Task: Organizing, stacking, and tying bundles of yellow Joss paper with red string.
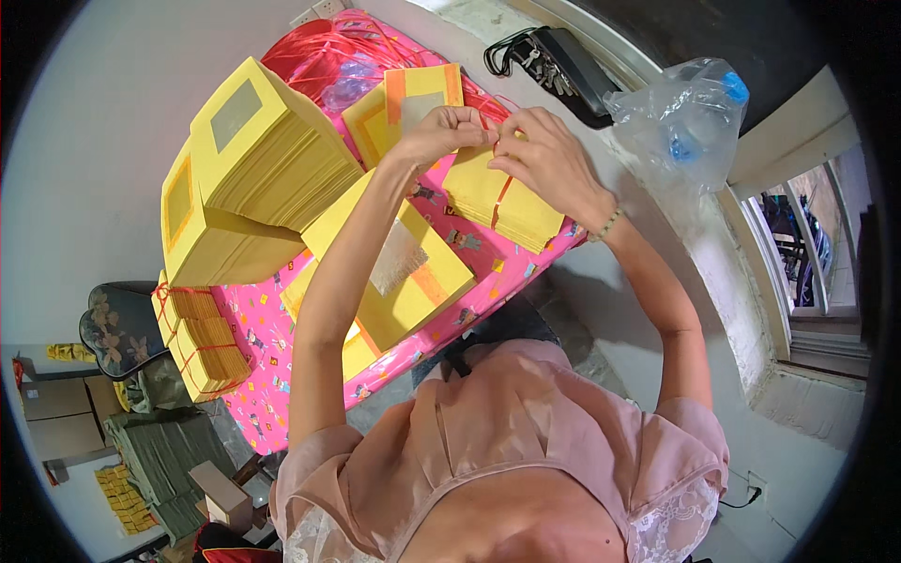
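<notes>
Nearest to the camera, the person's pink blouse (pixel 526 441) fills the bottom of the view, and both bare forearms rise from it toward the far side. Just beyond, on the counter with a pink patterned cover (pixel 258 328), a flat yellow paper stack with an orange and silver patch (pixel 399 267) lies partly under the left forearm.

Further away, the left hand (pixel 446 131) and the right hand (pixel 544 164) meet above a small bundle of yellow paper sheets (pixel 497 202). Both hands are narrow, the fingertips pinched on a thin red string (pixel 502 197) that runs around this bundle; it seems they hold it so close in order to keep the string tight over the sheets. The bundle rests on the far right part of the counter, just under the hands.

To the left, a tall stack of yellow paper with a grey square on top (pixel 263 145) leans over, and near the left edge lower tied yellow bundles (pixel 202 342) stand. These crowd the counter, so little bare cover remains around the hands. At the far side lies a heap of red plastic string (pixel 324 52), and to the right a clear plastic bag with a blue cap inside (pixel 685 117) sits on the window ledge, beside a black pouch with keys (pixel 558 61).
</notes>
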A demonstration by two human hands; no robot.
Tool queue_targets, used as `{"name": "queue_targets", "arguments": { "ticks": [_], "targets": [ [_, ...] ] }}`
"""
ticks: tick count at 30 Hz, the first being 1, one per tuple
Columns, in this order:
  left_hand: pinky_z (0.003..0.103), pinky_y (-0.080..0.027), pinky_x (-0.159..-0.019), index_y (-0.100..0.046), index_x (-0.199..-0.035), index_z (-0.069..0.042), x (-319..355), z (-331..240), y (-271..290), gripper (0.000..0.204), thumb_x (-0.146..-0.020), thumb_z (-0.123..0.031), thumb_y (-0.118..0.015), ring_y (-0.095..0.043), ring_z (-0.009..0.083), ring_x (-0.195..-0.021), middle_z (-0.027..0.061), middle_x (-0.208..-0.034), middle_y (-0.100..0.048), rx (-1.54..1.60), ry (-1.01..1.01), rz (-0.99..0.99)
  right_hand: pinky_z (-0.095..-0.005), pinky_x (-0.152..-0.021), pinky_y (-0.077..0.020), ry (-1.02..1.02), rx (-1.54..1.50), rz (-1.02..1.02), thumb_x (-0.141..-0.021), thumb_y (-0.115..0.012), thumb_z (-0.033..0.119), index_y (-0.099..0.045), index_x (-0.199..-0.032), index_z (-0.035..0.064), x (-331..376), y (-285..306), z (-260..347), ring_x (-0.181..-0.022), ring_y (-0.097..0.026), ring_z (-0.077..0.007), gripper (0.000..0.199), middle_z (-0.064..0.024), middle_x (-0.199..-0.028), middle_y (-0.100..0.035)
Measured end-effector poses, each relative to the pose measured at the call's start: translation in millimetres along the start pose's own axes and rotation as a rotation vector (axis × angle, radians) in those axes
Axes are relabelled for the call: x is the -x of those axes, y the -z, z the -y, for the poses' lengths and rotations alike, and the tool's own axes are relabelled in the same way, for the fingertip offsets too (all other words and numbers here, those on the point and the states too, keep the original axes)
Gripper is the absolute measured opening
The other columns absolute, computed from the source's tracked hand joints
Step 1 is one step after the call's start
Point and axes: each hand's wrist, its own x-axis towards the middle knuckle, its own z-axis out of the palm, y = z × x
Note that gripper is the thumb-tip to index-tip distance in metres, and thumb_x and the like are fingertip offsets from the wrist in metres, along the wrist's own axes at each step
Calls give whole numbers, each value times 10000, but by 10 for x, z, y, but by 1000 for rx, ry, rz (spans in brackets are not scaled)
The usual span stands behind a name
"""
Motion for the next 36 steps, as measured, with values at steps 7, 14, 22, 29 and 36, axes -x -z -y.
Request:
{"name": "queue_targets", "arguments": {
  "ticks": [7, 14, 22, 29, 36],
  "targets": [
    [236, -491, -723, -662, -860, -43, 17, 87, -108, 78, -848, -29, -738, -603, 52, -759, -9, -776, -675, -165, -201, -66, -373, -884, -458, -354, -240, 90, -915, -643, 191, -666, -951, 29, 127, -48, -291, -982, -575, -292, 168, -95, -1008, -603],
    [233, -482, -700, -670, -851, -17, -31, 216, -227, 68, -847, -42, -733, -590, 51, -757, -1, -767, -673, -422, -523, -251, -378, -912, -471, -461, -523, 216, -908, -674, 283, -692, -1004, 57, 202, -393, -512, -1075, -577, -277, 246, -87, -1133, -608],
    [223, -495, -757, -714, -934, -2, 54, 387, -270, 112, -934, -106, -674, -623, 62, -816, 23, -906, -728, -56, -299, -290, -456, -1038, -361, -210, -35, 29, -862, -668, 138, -652, -938, 75, 217, -52, -187, -1199, -476, -313, 100, -91, -1187, -557],
    [289, -430, -929, -756, -976, -57, 132, 699, -80, 124, -909, -144, -698, -588, 123, -974, 42, -991, -693, -222, -286, -450, -534, -1098, -259, -148, 239, 75, -867, -623, 166, -640, -963, 85, 362, -16, -58, -1273, -424, -310, 127, -99, -1213, -551],
    [309, -468, -895, -764, -957, -41, 155, 503, -172, 150, -919, -158, -679, -624, 145, -935, 52, -956, -709, -10, -3, -423, -526, -1093, -276, -180, 304, 105, -848, -596, 128, -660, -959, 120, 517, -18, -70, -1263, -448, -286, 128, -72, -1197, -557]
  ]
}}
